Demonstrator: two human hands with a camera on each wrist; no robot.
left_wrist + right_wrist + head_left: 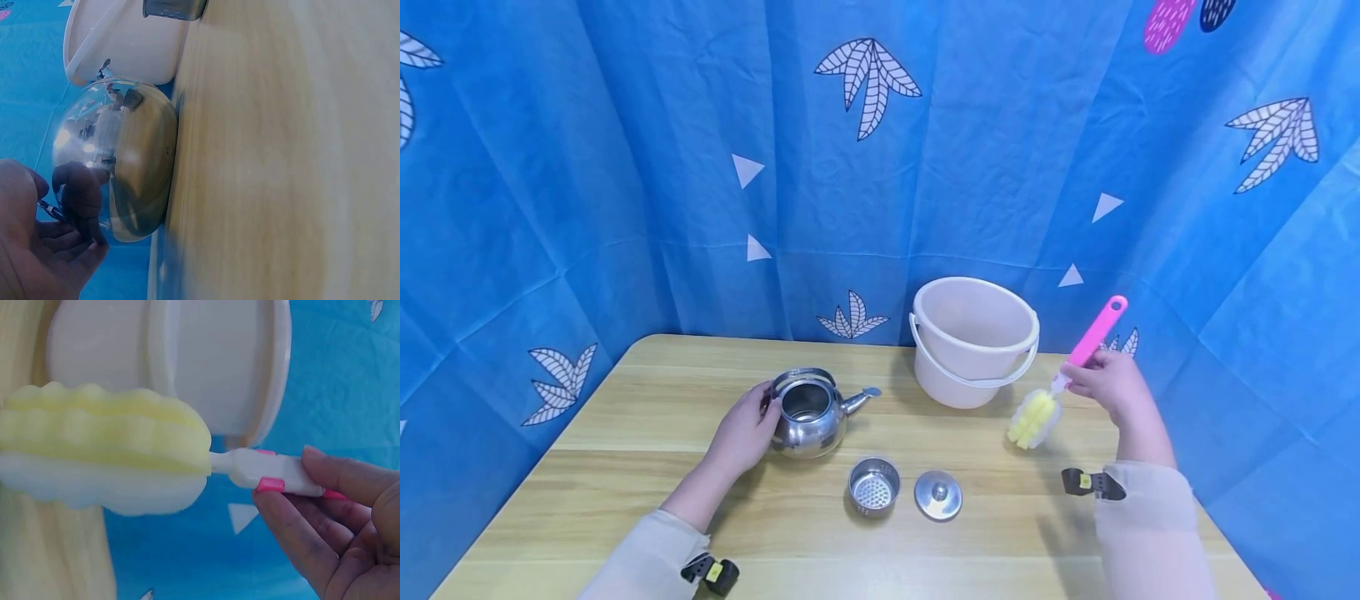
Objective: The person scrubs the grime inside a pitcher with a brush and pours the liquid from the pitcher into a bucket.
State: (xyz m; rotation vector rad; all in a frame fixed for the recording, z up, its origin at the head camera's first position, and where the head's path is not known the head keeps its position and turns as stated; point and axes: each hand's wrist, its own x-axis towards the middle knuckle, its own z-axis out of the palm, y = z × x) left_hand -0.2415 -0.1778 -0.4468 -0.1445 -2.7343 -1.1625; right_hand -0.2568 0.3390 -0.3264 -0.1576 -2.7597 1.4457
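With its lid off, a steel teapot [808, 425] stands on the table, spout pointing right. My left hand [751, 429] grips it at its left side, thumb near the open rim; in the left wrist view the fingers [69, 250] curl against the round body by the handle's end. My right hand [1105, 383] pinches a sponge bottle brush [1036, 417] at the neck of its pink handle, which slants up. The yellow and white sponge head [106, 447] points down to the left, right of the bucket. In the right wrist view the thumb presses the white neck from above.
A white bucket [951, 379] with its carrying handle down stands at the table's back. In front of the teapot are a perforated steel strainer [875, 487] and a round steel lid [938, 496] with a knob. Blue patterned curtains [865, 208] surround the wooden table [647, 400].
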